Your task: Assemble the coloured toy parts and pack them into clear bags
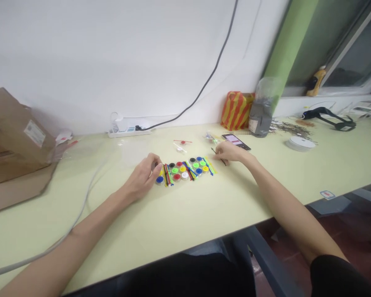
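My right hand [227, 152] pinches a thin black arrow-shaped stick [223, 162] just right of a group of small coloured pieces. My left hand [145, 173] lies at the group's left end, fingers curled in against the outermost discs; what its fingertips grip, if anything, is hidden. The group holds several round discs in clear cases, among them a blue disc [160, 180], a white disc [184, 176] and a yellow disc [205, 169]. Between the discs lie bundles of thin coloured arrow sticks [168, 175]. Behind them are a red spinner-like piece [183, 142] and a white one [179, 149].
A phone [235, 141] lies behind my right hand, near a striped bag [236, 110] and a grey bag [261, 117]. A white round container [300, 143] is at right. Cardboard [18, 140], a power strip [130, 132] and a grey cable [83, 202] are at left.
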Demonstrator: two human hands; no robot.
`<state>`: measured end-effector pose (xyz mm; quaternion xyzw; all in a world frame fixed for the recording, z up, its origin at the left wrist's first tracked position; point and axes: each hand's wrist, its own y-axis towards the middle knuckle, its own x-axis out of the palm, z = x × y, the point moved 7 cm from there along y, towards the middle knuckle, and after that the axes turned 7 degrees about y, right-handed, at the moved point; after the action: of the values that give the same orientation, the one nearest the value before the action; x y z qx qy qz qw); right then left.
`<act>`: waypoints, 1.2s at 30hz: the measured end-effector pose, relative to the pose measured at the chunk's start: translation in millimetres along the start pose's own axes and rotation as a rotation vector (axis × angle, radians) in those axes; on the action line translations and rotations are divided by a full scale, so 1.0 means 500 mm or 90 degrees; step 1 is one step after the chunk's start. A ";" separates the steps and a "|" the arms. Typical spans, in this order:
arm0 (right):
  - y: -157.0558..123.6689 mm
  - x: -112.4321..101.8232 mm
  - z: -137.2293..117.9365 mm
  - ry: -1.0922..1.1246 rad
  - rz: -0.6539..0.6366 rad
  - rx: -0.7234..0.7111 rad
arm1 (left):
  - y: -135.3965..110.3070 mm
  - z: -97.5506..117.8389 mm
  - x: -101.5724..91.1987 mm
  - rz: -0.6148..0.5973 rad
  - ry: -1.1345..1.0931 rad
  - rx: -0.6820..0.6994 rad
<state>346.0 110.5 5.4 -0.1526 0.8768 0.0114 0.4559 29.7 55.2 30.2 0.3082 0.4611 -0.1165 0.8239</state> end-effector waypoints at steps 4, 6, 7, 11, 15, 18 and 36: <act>-0.018 -0.013 -0.004 0.047 -0.027 -0.021 | 0.000 -0.002 0.003 -0.005 -0.003 -0.002; -0.017 -0.008 -0.004 0.049 -0.053 -0.033 | 0.000 -0.001 0.003 -0.004 -0.002 -0.001; -0.015 -0.003 -0.003 0.051 -0.066 -0.036 | 0.000 -0.001 0.003 -0.005 0.001 -0.003; -0.001 0.014 -0.004 0.063 -0.088 -0.034 | 0.002 -0.005 0.005 -0.016 0.009 -0.021; 0.005 0.019 -0.014 0.079 -0.085 -0.056 | 0.003 -0.010 0.005 -0.017 0.012 -0.027; 0.005 0.021 -0.021 0.075 -0.084 -0.077 | 0.003 -0.012 0.006 -0.021 0.016 -0.030; -0.001 0.022 -0.054 0.035 -0.042 -0.148 | 0.003 -0.009 0.005 -0.021 0.020 -0.031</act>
<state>318.7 103.1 12.5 -0.2335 0.8761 0.0940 0.4113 28.8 59.3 26.8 0.2822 0.4814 -0.1138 0.8220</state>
